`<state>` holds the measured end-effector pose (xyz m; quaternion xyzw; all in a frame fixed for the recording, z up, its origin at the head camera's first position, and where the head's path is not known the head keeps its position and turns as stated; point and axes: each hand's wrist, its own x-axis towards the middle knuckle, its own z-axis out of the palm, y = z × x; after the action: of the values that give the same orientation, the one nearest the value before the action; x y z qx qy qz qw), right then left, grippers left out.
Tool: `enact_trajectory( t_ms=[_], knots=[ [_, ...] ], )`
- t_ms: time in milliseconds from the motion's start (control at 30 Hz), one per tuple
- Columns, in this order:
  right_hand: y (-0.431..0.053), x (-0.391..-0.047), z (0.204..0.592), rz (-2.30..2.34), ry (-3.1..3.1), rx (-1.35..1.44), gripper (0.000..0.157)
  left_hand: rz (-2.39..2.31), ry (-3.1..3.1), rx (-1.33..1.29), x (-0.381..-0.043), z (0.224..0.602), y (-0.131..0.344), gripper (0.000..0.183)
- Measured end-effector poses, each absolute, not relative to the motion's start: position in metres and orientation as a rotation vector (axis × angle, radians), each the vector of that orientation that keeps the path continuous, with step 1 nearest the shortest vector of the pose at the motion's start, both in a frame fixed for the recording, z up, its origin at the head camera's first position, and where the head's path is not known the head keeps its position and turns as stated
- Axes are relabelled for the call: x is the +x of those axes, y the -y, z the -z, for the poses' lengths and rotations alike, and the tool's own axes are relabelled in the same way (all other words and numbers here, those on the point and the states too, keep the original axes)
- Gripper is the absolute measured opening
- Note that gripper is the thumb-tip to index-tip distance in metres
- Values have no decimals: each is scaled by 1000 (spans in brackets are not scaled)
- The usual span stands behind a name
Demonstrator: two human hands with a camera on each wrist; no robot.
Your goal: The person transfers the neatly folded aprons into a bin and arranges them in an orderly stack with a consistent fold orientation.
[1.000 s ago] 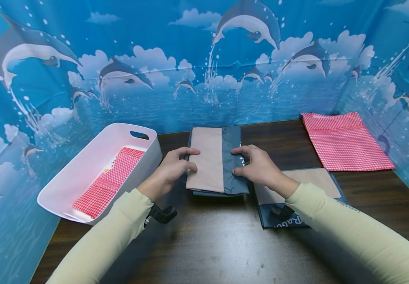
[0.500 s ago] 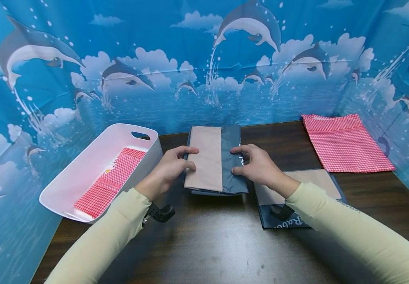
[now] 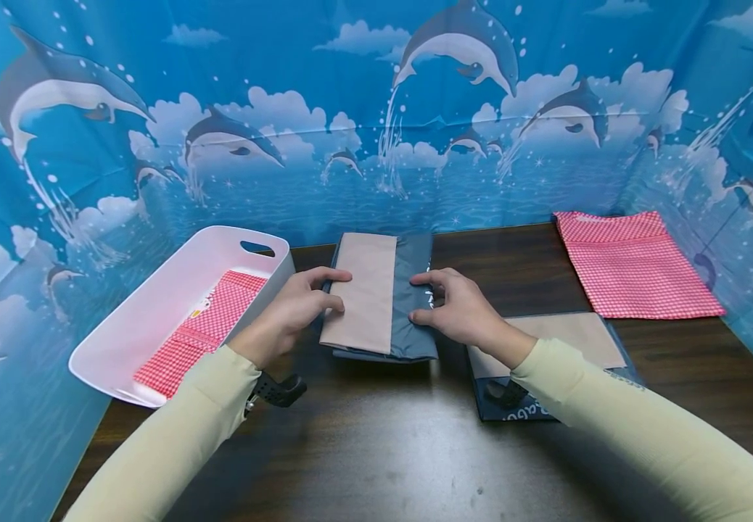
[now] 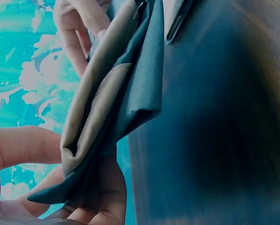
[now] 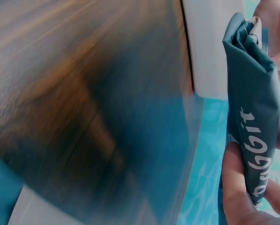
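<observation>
A folded cloth point(image 3: 366, 290), beige on its left part and dark blue-grey on its right, hangs between both hands, its front edge above the table. My left hand point(image 3: 291, 312) grips its left side, with fingers underneath it in the left wrist view. On the opposite side, my right hand point(image 3: 458, 304) holds the blue-grey part. White lettering runs down the cloth's side point(image 5: 252, 103) in the right wrist view. Rolled beige layers point(image 4: 100, 101) show at its near end in the left wrist view.
To the left stands a white bin point(image 3: 109, 341) with a folded red checked cloth point(image 3: 203, 326) inside. Another beige and dark blue folded cloth point(image 3: 572, 337) lies under the right forearm. A red checked cloth point(image 3: 638, 268) lies at the back right, before a dolphin-print curtain point(image 3: 389, 167).
Both hands have shifted a little to the left, carrying the folded cloth towards the white bin. The other cloths lie where they were.
</observation>
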<state>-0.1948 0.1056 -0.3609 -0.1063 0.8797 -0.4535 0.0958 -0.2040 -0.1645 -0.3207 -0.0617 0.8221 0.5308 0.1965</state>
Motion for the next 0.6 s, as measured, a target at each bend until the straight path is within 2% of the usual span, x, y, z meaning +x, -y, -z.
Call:
enact_trajectory(
  t_ms=[600],
  knots=[
    [-56,-187,347,1398,-2572,-455,60,-1394,-2411,-129,-194,294,213,61]
  ],
)
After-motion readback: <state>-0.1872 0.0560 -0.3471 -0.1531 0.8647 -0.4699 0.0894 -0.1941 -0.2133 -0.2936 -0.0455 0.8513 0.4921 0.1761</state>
